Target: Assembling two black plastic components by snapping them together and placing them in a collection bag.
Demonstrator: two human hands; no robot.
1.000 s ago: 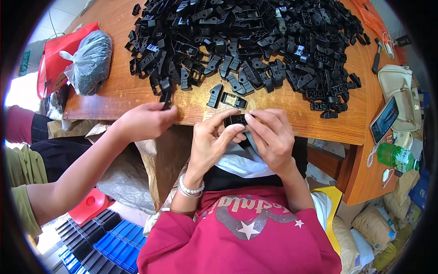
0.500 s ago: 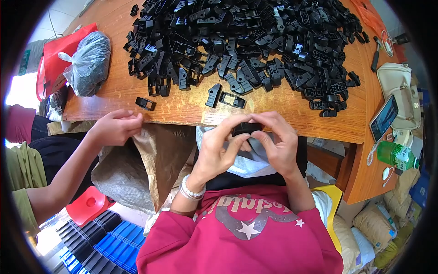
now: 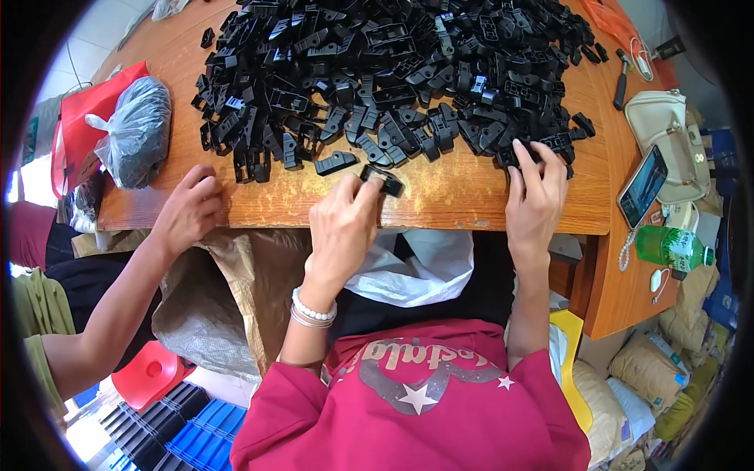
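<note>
My left hand [image 3: 342,228], wearing pale beaded bracelets, has its thumb and fingertips closed on a black plastic frame piece [image 3: 385,181] near the table's front edge. Just left of it lies a loose black ridged plastic piece [image 3: 336,162]. My right hand [image 3: 537,198] reaches to the near right edge of a pile of black plastic pieces [image 3: 377,86]. Its fingers are spread over the pieces there, and no firm hold shows. Below the table edge, a white bag [image 3: 420,275] lies open over my lap.
At the left, a co-worker's hand [image 3: 191,206] rests at the table edge, near a tied clear bag [image 3: 141,133] of dark contents and a red bag [image 3: 75,118]. On the right are a hammer [image 3: 621,82], a phone [image 3: 642,188], a cream handbag [image 3: 667,141] and a green bottle [image 3: 671,248].
My hands have parted from the dark piece they held together, which no longer shows. The left moved to the frame piece, the right to the pile. The co-worker's hand shifted onto the table edge.
</note>
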